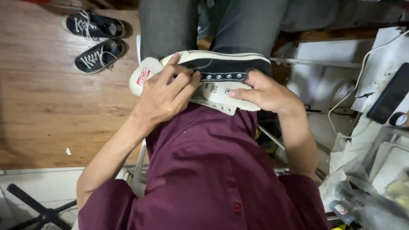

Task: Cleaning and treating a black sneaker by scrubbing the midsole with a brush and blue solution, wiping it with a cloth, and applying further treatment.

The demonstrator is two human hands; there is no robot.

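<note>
A shoe (221, 70) lay at upper centre of the frame, on the lap, between both hands; a pair of sneakers (96, 40) sat on the floor (42, 106) at upper left.

A single head-worn camera looks steeply down the wearer's maroon shirt (213, 170) at the lap, close up, with wooden floor (42, 98) left and a cluttered white shelf (324, 64) right.

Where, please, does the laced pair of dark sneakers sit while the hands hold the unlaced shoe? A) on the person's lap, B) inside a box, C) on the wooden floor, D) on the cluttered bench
C: the laced pair of dark sneakers lies on the wooden floor, away from both hands and the black and white shoe.
</note>
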